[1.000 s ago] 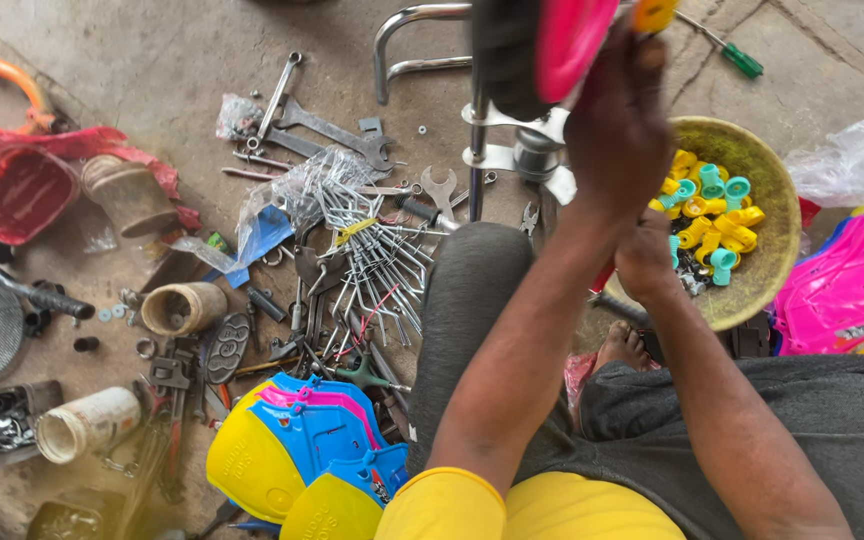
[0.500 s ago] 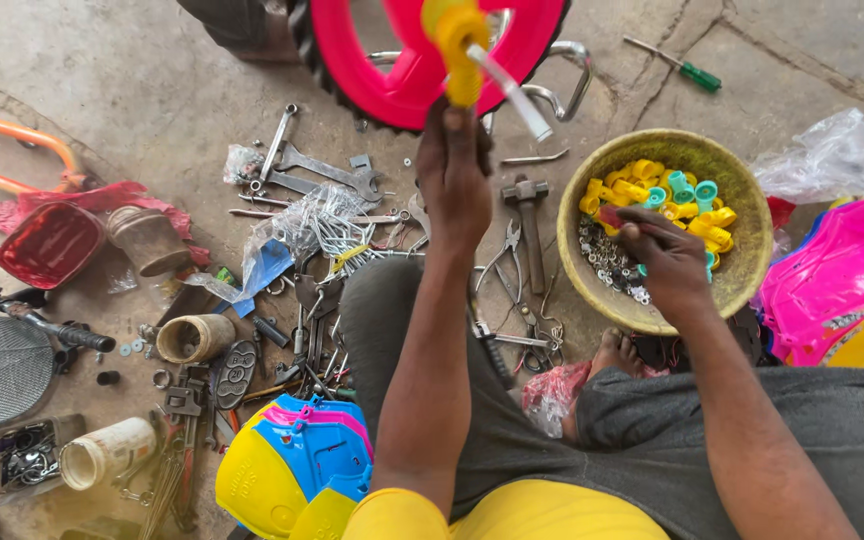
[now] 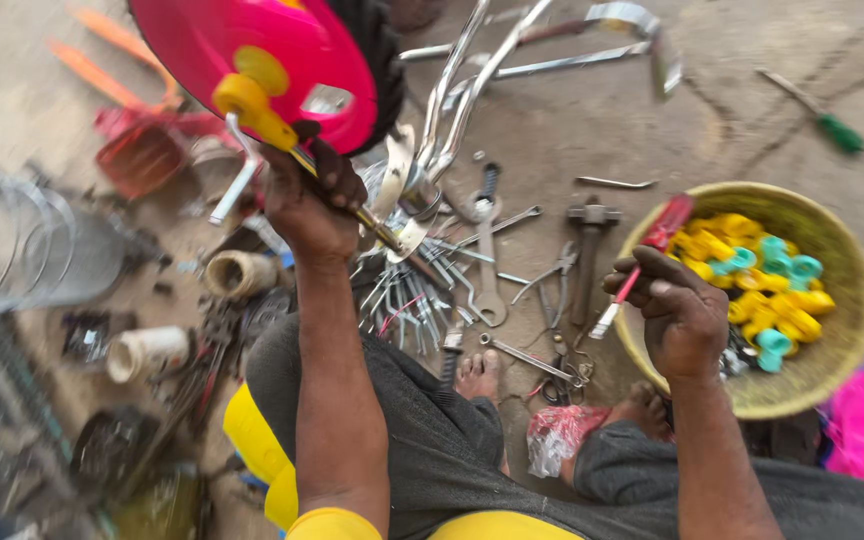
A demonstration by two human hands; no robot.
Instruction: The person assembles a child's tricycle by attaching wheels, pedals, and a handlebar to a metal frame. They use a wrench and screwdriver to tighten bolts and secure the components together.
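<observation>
Seen from above, sitting on bare concrete floor (image 3: 592, 110) amid scattered tools.

Left hand (image 3: 314, 200): raised, fingers curled shut around a thin metal axle rod (image 3: 377, 228) just below a yellow hub cap (image 3: 257, 108). Rod running slantwise out of the fist, down and to the right, its lower end over the pile of spokes (image 3: 407, 290). Directly above the knuckles, touching the hub, a pink toy wheel (image 3: 272, 55) with a black tyre edge, tilted and filling the upper left of the view. A short chrome bar (image 3: 237, 180) sticking out beside the hand on its left side.

Right hand (image 3: 682, 315): lower and well apart from the left, hovering over the near rim of a woven basket (image 3: 847, 335). Fingers closed on a red-handled screwdriver (image 3: 642, 262), gripped about midway along; red handle pointing up and right toward the basket, pale tip slanting down and left out of the fist. Inside the basket, just beyond the knuckles, a heap of yellow and teal plastic caps (image 3: 762, 280).

Between the two hands, on the floor: an open-ended spanner (image 3: 487, 270), a hammer (image 3: 588, 245), pliers (image 3: 550, 285), and a chrome bicycle frame piece (image 3: 472, 90) reaching up toward the wheel. Farther off at the upper right, a green-handled screwdriver (image 3: 822, 122). At the left, blurred, a white cup (image 3: 147, 352) and a tan roll of tape (image 3: 237, 273). Bare foot (image 3: 480, 375) beneath the tools, grey trousers below.
</observation>
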